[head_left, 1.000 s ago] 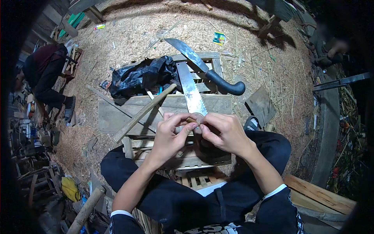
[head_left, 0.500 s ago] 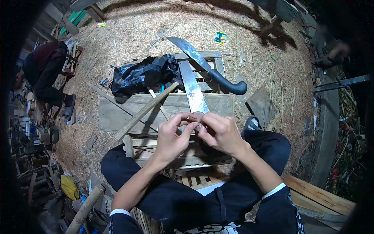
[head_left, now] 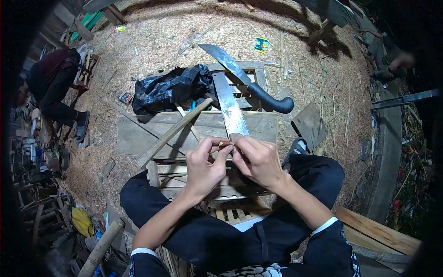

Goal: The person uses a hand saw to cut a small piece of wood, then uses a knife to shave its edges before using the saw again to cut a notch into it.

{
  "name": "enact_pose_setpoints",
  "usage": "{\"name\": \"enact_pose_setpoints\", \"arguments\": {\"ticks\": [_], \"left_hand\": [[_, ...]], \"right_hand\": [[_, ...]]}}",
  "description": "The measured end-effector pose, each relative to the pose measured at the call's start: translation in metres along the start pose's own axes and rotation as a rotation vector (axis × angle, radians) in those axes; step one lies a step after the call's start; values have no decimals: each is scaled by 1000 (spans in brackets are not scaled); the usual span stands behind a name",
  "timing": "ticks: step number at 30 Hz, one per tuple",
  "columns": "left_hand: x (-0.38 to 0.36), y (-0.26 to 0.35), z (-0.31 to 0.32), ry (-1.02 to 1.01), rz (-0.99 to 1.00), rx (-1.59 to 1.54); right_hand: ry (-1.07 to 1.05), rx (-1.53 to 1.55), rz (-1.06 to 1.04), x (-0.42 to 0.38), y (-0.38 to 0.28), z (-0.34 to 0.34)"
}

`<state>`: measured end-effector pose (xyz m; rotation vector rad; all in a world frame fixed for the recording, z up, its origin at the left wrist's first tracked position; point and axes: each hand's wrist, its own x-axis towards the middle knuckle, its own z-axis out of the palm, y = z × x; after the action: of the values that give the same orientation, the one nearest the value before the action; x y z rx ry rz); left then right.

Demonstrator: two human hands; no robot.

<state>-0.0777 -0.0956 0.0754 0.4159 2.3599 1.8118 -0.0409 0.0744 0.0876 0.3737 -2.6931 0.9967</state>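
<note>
Between the fingertips of my left hand [head_left: 205,166] is a small light-brown stick [head_left: 225,143], apparently wood, pinched near its end. The closed fingers of my right hand [head_left: 258,159] meet it from the other side and cover much of it. Just beyond my hands lies a saw [head_left: 230,106], its toothed blade pointing away from me and its near end partly hidden by my fingers. A broad curved knife [head_left: 226,60] with a black handle [head_left: 272,99] rests on the slatted wooden bench, right of the saw's far end.
A black plastic bag [head_left: 173,90] lies on the bench, left of the saw. A wooden stick [head_left: 175,131] slants across the grey plank [head_left: 134,134]. Wood shavings cover the floor [head_left: 161,37]. One person [head_left: 55,78] bends over at left; another [head_left: 390,60] is at far right.
My fingers have shifted slightly around the small stick, and its pale end has tilted and moved a little lower. The person at right has changed posture. The saw and knife stay put.
</note>
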Motion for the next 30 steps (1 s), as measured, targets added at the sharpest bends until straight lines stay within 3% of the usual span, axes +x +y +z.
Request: {"name": "enact_pose_setpoints", "arguments": {"ticks": [7,11,19,22,30], "left_hand": [[1,-3,1,12,11,-2],[7,1,-6,-59,-115,-97],[15,-4,-14,-97,-70,-114],[16,-5,-19,-175,-120,-184],[9,7,-25,-213,76,8]], "right_hand": [[28,-39,-15,2,7,6],[47,-58,-95,6,11,3],[-105,-163,-96,15,3,-19],[-106,-3,-99,13,10,-17],[-146,61,-85,4,7,-28]]}}
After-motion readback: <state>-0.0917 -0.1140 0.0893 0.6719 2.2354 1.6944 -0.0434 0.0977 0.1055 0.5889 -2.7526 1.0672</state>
